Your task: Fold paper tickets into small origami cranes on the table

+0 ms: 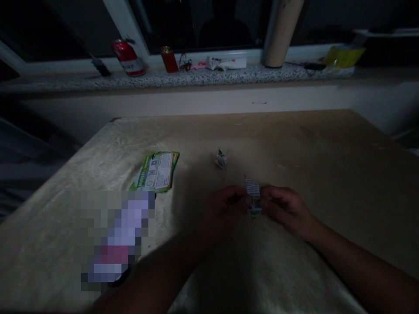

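The left hand and the right hand meet over the middle of a pale beige wooden table. Both pinch a small white-and-green printed sachet, one from each side. The sachet stands roughly upright between the fingertips, its top edge poking above them, low over the tabletop; whether its lower end touches the surface is too dark to tell.

Just beyond the hands, apart from them, lies a small crumpled white wrapper. Further left a flat green packet with a white label lies on the table, well apart from the hands. Near the left forearm sits something too blurred to tell.

To the right of the hands the tabletop is bare out to its right edge, and the strip along its far edge is bare as well.

Past the far edge, a speckled grey stone sill runs under a dark window. On it stand a tilted red drinks can, a small red cylinder, a tall beige cardboard tube and a yellow crumpled bag.
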A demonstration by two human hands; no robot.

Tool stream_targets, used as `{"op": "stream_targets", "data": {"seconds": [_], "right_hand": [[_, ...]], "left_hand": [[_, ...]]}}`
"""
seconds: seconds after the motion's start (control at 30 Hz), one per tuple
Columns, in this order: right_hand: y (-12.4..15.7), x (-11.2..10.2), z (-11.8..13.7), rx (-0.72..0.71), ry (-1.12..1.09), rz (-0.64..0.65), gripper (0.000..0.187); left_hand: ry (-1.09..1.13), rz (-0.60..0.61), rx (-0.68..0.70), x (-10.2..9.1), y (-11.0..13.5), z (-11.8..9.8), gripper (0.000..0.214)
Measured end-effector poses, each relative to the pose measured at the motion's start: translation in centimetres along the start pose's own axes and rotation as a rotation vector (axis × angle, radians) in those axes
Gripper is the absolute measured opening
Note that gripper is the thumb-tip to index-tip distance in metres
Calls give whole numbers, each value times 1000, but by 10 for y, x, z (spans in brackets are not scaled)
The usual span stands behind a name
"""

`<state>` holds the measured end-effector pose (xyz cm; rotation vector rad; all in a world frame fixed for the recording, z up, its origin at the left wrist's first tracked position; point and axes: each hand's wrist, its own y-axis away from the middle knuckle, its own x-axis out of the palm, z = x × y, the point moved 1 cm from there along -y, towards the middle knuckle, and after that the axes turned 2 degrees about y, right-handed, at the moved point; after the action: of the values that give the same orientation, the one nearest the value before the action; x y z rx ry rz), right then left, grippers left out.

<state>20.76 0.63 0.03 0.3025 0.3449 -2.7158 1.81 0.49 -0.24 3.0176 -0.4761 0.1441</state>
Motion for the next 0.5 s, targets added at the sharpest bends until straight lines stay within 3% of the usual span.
{"op": "stream_targets", "data": {"seconds": [0.27,0.5], "right_hand": [[-2,-1,-5,140,-175,28,42],[-2,-1,-7,97,-161,54,41]], "left_hand": [[0,55,51,4,1,8,18],[-24,16,73,5,3,5,17]]}}
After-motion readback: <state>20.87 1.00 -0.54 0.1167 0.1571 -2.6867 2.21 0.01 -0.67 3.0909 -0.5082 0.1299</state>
